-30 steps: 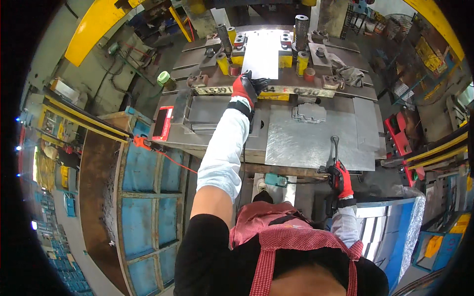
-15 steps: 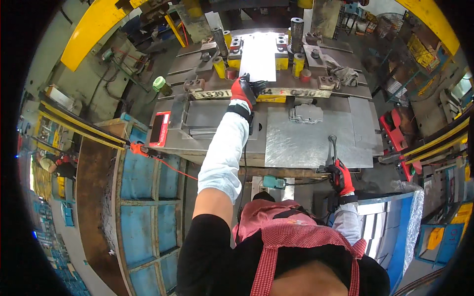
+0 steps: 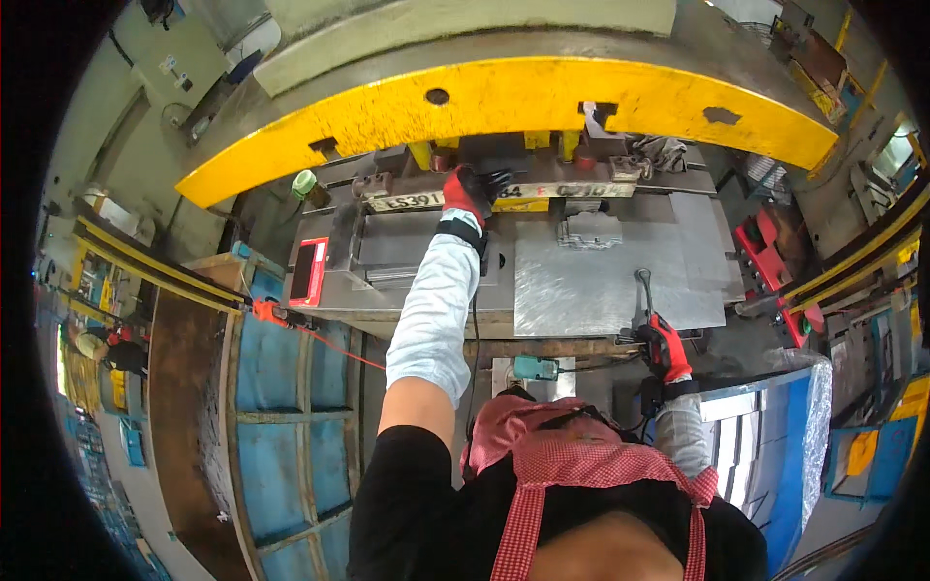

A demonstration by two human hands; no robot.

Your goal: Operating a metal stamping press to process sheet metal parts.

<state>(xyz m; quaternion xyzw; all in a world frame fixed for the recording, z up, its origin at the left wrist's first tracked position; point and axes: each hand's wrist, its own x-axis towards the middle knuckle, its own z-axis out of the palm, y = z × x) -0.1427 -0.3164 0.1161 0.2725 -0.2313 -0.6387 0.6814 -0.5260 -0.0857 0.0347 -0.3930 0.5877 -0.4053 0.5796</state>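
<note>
My left hand [image 3: 469,197], in a red and black glove, is at the front edge of the lower die [image 3: 417,201]. Its dark fingers stretch out to the right, and I see nothing held in them. A yellow-edged press ram [image 3: 494,97] spans the view just beyond that hand and hides most of the die. On the near right, my right hand [image 3: 668,349], gloved alike, is closed round a hand tool [image 3: 643,290] with a metal shaft and rounded head. That head rests over a flat metal sheet [image 3: 601,290]. Small stacked metal parts [image 3: 589,230] lie at the sheet's far edge.
A red-framed dark panel [image 3: 309,272] lies at the bench's left. Blue compartmented racking [image 3: 273,455] stands left of me, and a blue bin [image 3: 785,455] with plastic wrap stands right. A teal device [image 3: 536,368] sits below the bench edge. A grey rag [image 3: 661,153] lies beyond the die's right end.
The yellow-edged ram has come down over the die, covering the bright plate and guide posts seen earlier. My left hand stays near the die's front edge; my right hand keeps the tool.
</note>
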